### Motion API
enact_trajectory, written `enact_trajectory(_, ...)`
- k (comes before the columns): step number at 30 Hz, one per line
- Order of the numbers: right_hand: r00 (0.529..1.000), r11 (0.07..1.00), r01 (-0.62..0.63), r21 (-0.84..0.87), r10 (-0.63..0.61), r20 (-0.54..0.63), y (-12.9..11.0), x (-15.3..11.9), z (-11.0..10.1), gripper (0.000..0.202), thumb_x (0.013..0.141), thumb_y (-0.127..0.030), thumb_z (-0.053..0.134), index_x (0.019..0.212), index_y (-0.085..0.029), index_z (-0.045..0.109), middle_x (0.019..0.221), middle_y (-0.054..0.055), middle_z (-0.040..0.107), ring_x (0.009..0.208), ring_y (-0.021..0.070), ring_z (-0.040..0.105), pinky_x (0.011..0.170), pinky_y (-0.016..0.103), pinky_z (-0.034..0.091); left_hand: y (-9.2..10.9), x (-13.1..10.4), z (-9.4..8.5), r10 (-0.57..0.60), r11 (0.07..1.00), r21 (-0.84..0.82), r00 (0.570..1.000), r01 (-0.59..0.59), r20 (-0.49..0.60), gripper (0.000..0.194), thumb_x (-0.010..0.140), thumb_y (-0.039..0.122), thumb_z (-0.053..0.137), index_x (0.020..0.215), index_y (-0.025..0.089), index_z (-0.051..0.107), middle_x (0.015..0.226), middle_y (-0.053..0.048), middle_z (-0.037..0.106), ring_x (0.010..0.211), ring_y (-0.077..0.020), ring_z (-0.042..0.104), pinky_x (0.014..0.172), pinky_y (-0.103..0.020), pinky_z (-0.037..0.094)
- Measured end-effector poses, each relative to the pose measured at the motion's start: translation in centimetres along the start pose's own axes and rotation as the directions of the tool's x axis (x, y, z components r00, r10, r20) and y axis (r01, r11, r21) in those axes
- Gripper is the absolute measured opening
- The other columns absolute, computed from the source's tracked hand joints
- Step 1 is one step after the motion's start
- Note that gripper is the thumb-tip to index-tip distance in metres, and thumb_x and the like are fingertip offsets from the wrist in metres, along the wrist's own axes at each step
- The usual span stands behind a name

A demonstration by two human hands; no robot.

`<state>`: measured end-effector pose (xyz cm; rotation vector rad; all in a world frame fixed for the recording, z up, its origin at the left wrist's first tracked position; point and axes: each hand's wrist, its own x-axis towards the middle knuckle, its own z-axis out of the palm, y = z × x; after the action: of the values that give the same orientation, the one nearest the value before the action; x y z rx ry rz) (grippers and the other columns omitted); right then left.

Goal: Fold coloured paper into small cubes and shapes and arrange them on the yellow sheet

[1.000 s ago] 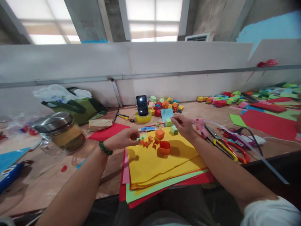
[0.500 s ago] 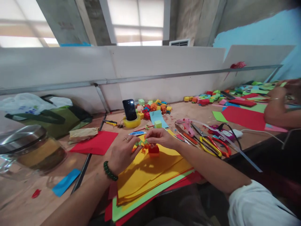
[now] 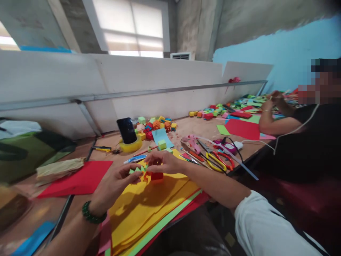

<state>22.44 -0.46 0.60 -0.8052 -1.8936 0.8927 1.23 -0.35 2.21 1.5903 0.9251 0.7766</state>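
Between the thumb and fingers of my left hand [image 3: 121, 177] is a light green strip with a zigzag edge [image 3: 136, 170]. The fingers of my right hand [image 3: 166, 161] are curled in at the strip's right end, closed on something small that I cannot make out. Just below those fingertips, small orange cut pieces [image 3: 145, 176] show, partly hidden. A red block [image 3: 157, 176] with an orange base sits under my right hand on a stack of yellow felt sheets [image 3: 149, 206]. Green and red sheets stick out beneath the yellow ones.
A phone [image 3: 126, 131] leans on a yellow tape roll [image 3: 130, 145]. Behind it lie several coloured blocks [image 3: 157, 125]. Scissors [image 3: 213, 156], pliers [image 3: 226, 160] and a pink glue gun [image 3: 194, 144] lie to the right. Red felt [image 3: 80, 177] lies left. A co-worker [image 3: 306, 142] sits at right.
The view has turned to the right, bringing more of the co-worker into sight. My left hand has shifted slightly, and more of the green zigzag strip shows in its fingers.
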Motion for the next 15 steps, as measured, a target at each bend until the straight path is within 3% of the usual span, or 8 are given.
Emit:
enact_trajectory(2,0.998,0.983,-0.008,-0.182,-0.004,-0.069,-0.3,-0.3,-1.7,0.039,0.082,-0.050,0.061,0.103,-0.018,0.060,0.085,0.003,0.065,0.071,0.0115,0.057,0.063,0.023,0.043,-0.9,0.4,-0.5,-0.007,0.999,-0.045,1.000,0.006,-0.023,0.035,0.062,0.045,0.079,0.084,0.019,0.071,0.067,-0.002,0.067,0.061,-0.0123,0.056,0.058,-0.021,0.046)
enact_trajectory(4,0.990,0.917,-0.096,-0.387,0.046,-0.137,-1.3,-1.3,-4.0,0.034,0.087,-0.048,0.055,0.102,-0.019,0.062,0.090,0.004,0.066,0.077,0.0132,0.059,0.068,0.024,0.043,-1.4,0.6,-0.8,-0.032,0.993,-0.115,0.998,0.026,-0.047,0.037,0.062,0.043,0.079,0.089,0.019,0.070,0.072,-0.002,0.068,0.063,-0.0125,0.058,0.060,-0.022,0.047)
enact_trajectory(7,0.954,0.699,-0.295,-0.652,0.250,-0.163,-2.7,-4.1,-6.8,0.034,0.086,-0.050,0.057,0.094,-0.018,0.066,0.087,0.007,0.068,0.082,0.0184,0.061,0.071,0.026,0.041,-1.4,0.5,-0.8,-0.066,0.973,-0.228,0.995,0.047,-0.077,0.042,0.061,0.041,0.080,0.095,0.019,0.069,0.074,-0.001,0.068,0.065,-0.0130,0.061,0.061,-0.022,0.049)
enact_trajectory(9,0.887,0.500,-0.440,-0.746,0.369,-0.276,-2.8,-6.2,-7.6,0.039,0.082,-0.052,0.061,0.098,-0.017,0.066,0.093,0.012,0.068,0.091,0.0240,0.062,0.074,0.028,0.041,-1.1,0.3,-0.5,-0.080,0.954,-0.295,0.992,0.049,-0.096,0.043,0.060,0.036,0.081,0.098,0.019,0.068,0.074,-0.001,0.068,0.066,-0.0129,0.061,0.062,-0.022,0.049)
enact_trajectory(12,0.759,0.236,-0.634,-0.737,0.372,-0.534,-1.7,-8.3,-7.8,0.052,0.085,-0.052,0.057,0.120,-0.013,0.056,0.113,0.020,0.064,0.110,0.0306,0.057,0.083,0.033,0.041,-0.7,0.0,0.0,-0.083,0.924,-0.379,0.993,0.044,-0.089,0.041,0.058,0.029,0.081,0.096,0.018,0.070,0.070,0.001,0.064,0.062,-0.0110,0.058,0.058,-0.020,0.047)
enact_trajectory(15,0.664,0.166,-0.731,-0.662,0.397,-0.634,0.0,-8.6,-8.4,0.055,0.088,-0.049,0.050,0.127,-0.010,0.050,0.123,0.024,0.059,0.118,0.0329,0.052,0.089,0.038,0.041,-0.7,-0.2,0.4,-0.082,0.910,-0.411,0.995,0.054,-0.050,0.035,0.056,0.026,0.082,0.088,0.016,0.070,0.069,0.000,0.063,0.060,-0.0098,0.054,0.054,-0.020,0.044)
